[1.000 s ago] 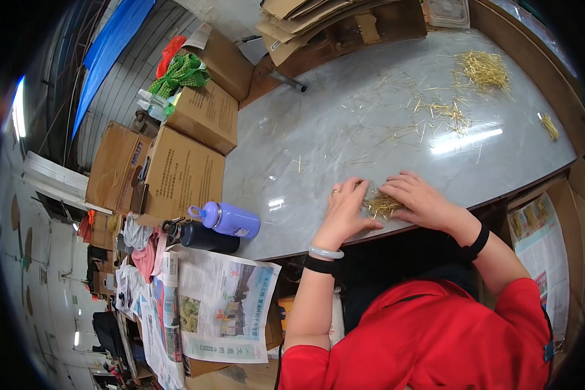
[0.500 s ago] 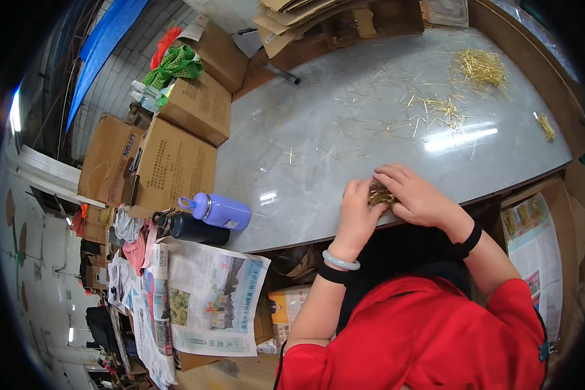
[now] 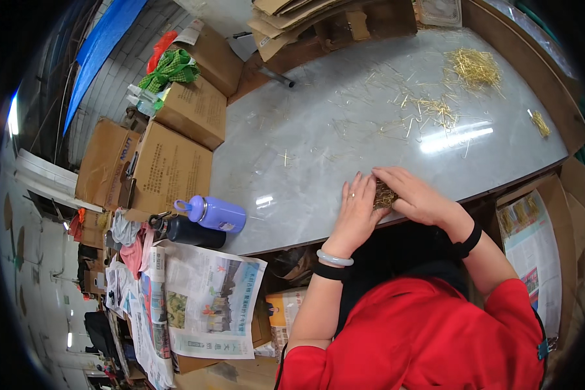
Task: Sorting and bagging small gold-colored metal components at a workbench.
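The left hand [image 3: 356, 211] and right hand [image 3: 422, 198] hold a compact cluster of thin metal wires [image 3: 384, 194] cupped between fingers and thumbs, at the grey tabletop's [image 3: 292, 195] six-o'clock edge. The cluster looks dark brassy gold and densely packed. Toward the hands' one o'clock lies a brighter, tangled wire heap [image 3: 473, 68]; toward two, a small bundle [image 3: 538, 123].

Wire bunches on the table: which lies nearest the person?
The darker bunch between left hand and right hand; the pile, loose scatter and small bundle lie farther away, untouched.
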### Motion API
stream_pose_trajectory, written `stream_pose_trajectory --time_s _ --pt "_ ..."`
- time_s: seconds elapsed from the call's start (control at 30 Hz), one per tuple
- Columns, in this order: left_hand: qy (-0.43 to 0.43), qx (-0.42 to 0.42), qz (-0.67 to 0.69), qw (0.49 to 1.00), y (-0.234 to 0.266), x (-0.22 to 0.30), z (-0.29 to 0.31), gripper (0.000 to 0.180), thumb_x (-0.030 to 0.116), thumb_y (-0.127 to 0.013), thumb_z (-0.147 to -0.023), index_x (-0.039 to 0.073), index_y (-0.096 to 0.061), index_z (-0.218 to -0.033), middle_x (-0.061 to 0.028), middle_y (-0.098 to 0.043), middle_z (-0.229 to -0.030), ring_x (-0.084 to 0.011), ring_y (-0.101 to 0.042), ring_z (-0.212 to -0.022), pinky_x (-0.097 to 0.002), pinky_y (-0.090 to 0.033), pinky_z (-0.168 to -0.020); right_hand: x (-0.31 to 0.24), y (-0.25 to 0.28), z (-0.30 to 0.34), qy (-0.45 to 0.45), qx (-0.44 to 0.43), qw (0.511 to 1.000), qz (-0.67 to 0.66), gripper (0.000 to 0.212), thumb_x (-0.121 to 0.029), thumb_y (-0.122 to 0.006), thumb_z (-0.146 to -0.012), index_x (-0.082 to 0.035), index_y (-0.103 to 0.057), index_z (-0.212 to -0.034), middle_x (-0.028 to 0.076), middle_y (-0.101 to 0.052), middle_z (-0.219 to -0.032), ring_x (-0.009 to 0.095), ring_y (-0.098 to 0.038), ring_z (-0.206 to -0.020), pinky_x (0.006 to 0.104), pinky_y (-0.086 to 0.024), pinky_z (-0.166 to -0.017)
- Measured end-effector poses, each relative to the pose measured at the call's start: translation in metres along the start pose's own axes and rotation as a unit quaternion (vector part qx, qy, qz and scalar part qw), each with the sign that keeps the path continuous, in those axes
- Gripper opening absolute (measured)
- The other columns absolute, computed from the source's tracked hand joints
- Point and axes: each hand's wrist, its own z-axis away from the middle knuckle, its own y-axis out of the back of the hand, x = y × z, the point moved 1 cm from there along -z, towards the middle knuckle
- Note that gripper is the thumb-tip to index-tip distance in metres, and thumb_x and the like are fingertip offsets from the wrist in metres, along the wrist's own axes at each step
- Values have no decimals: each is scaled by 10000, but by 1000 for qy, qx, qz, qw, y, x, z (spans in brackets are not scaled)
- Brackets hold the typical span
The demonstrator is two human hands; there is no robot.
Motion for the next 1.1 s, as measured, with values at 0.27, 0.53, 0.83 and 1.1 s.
stream_pose_trajectory --time_s 0.27,0.53,0.83,1.1 --pt "-1 -21 36 999 4 11 -3 755 222 -712 -869 -87 -337 -1447 -277 -385 -1432 -465 -344 -1373 -545 -222 -1186 6 -20 14 -43 107 991 -73 701 -53 -446 -808 13 -328 -1496 229 -294 -1561 366 -282 -1463 407 -249 -1205" --pt "-15 -35 32 999 8 7 0 775 256 -736 -869 -53 -343 -1461 -268 -379 -1454 -462 -320 -1401 -534 -234 -1186 21 25 10 -6 6 1000 -16 740 6 -592 -741 -34 -426 -1461 193 -478 -1450 376 -381 -1398 437 -287 -1178" --pt "7 29 30 999 -1 9 1 760 262 -748 -867 -35 -369 -1456 -280 -417 -1426 -452 -409 -1335 -505 -323 -1135 9 5 2 -13 51 990 133 592 -191 -778 -768 -43 -549 -1294 161 -579 -1160 357 -515 -1186 445 -404 -1027" --pt "31 18 14 999 -1 14 1 733 158 -689 -875 -25 -317 -1480 -257 -397 -1430 -452 -365 -1358 -530 -299 -1156 1 -1 10 -6 37 998 -55 597 -143 -709 -829 27 -448 -1338 233 -469 -1254 398 -504 -1165 438 -434 -1018"
